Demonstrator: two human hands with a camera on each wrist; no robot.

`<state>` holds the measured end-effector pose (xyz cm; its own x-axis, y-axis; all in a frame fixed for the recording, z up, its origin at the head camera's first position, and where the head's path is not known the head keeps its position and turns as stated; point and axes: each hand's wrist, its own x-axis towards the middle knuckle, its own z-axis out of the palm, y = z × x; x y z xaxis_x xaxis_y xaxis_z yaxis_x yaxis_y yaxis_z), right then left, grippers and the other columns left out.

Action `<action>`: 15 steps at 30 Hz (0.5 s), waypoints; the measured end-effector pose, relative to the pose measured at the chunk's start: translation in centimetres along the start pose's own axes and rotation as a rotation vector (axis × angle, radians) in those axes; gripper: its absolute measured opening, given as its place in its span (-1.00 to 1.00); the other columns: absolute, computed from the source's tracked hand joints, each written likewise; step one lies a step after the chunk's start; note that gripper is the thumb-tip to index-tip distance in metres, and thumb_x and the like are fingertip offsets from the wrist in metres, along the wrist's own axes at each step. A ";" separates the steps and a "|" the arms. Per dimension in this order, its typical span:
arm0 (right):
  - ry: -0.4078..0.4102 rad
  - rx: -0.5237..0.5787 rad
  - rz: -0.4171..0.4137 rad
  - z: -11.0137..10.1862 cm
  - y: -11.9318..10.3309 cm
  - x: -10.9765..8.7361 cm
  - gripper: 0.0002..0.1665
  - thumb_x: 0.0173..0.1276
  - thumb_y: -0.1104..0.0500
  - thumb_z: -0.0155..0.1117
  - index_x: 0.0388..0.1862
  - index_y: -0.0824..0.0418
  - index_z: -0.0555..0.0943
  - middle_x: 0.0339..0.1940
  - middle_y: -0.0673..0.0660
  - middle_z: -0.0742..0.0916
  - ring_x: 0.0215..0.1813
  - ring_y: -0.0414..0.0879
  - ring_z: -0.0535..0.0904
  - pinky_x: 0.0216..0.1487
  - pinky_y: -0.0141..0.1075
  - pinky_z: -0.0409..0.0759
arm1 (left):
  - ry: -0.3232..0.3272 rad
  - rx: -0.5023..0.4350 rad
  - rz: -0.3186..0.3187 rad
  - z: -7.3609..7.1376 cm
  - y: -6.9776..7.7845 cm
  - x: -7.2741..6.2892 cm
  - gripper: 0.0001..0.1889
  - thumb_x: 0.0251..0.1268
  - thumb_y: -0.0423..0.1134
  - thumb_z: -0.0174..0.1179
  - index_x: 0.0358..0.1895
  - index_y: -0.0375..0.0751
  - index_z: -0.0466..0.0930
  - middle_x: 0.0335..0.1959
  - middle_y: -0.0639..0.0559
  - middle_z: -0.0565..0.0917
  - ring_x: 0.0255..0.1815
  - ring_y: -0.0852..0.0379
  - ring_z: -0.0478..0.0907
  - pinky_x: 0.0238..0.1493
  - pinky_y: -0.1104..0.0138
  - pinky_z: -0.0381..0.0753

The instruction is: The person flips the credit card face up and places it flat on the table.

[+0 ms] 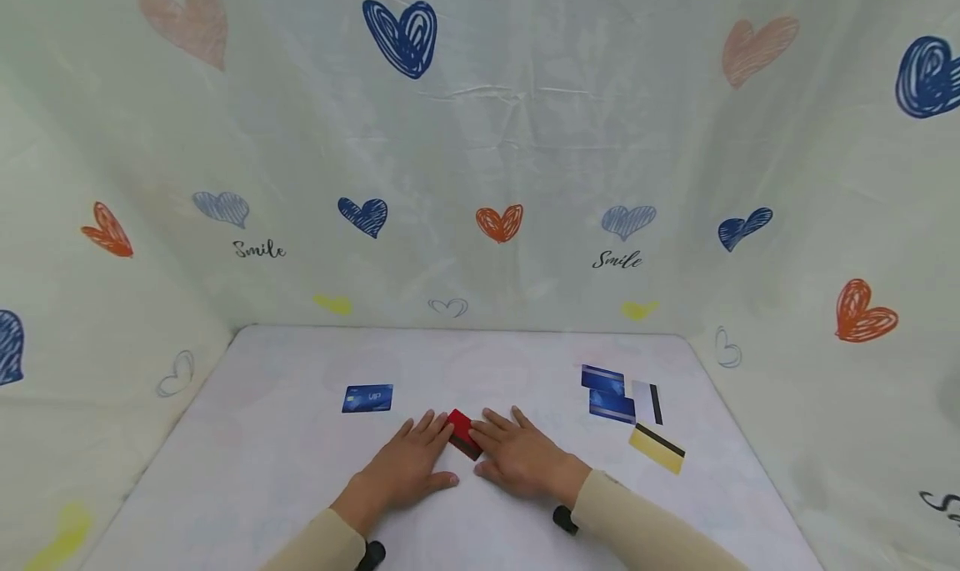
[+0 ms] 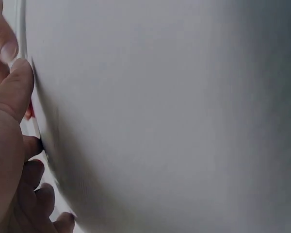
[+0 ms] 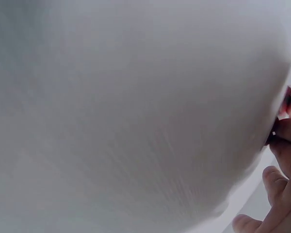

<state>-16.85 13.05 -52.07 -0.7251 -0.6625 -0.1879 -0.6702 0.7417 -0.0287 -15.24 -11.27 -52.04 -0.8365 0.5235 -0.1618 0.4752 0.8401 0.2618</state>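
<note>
A red card with a dark stripe lies tilted on the white table, between the two hands. My left hand rests palm down, its fingers straight and its fingertips at the card's left edge. From the other side my right hand lies flat, extended fingertips overlapping the card's right edge. In the left wrist view, the left hand is along the left border, with a sliver of red beside it. At the right border of the right wrist view, fingers and a bit of the red card show.
A blue VIP card lies beyond my left hand. To the right are two blue cards, partly overlapping, a white card with a black stripe and a gold card. A heart-printed curtain surrounds the table.
</note>
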 end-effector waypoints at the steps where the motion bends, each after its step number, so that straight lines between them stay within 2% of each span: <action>1: 0.004 0.002 0.006 -0.1 0.1 0.0 -0.24 0.67 -0.30 -0.05 0.69 -0.02 0.30 0.69 -0.11 0.36 0.76 -0.06 0.11 0.68 0.18 0.12 | -0.001 -0.001 0.003 0.1 0.2 -0.1 -0.09 0.39 0.31 0.26 0.61 -0.22 0.31 0.67 -0.11 0.29 0.72 -0.18 0.13 0.65 -0.17 0.14; 6: 0.019 0.023 0.013 -0.2 0.5 0.0 -0.26 0.68 -0.27 -0.04 0.67 0.03 0.33 0.69 -0.07 0.38 0.75 -0.03 0.13 0.68 0.18 0.13 | -0.026 -0.003 0.006 0.5 1.2 -0.6 -0.08 0.41 0.35 0.21 0.62 -0.22 0.30 0.67 -0.11 0.29 0.72 -0.18 0.12 0.65 -0.18 0.13; 11: 0.016 0.049 0.009 -0.1 0.7 0.2 -0.25 0.67 -0.26 -0.01 0.68 0.05 0.31 0.70 -0.04 0.37 0.75 0.00 0.12 0.67 0.19 0.14 | -0.056 -0.011 -0.025 0.7 1.7 -0.9 -0.08 0.43 0.37 0.17 0.63 -0.19 0.27 0.68 -0.08 0.28 0.73 -0.14 0.10 0.67 -0.15 0.10; 15: 0.060 0.106 0.020 0.0 1.1 0.2 -0.22 0.62 -0.23 0.13 0.65 0.10 0.35 0.65 0.03 0.44 0.71 0.05 0.23 0.64 0.19 0.21 | -0.027 -0.002 -0.049 0.8 1.7 -0.9 -0.15 0.46 0.33 0.18 0.61 -0.17 0.33 0.65 -0.08 0.33 0.71 -0.14 0.15 0.65 -0.15 0.15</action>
<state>-17.73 13.68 -52.09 -0.7483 -0.6504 -0.1304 -0.6374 0.7595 -0.1302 -13.52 -10.21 -52.18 -0.8511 0.4854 -0.2003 0.4330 0.8645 0.2551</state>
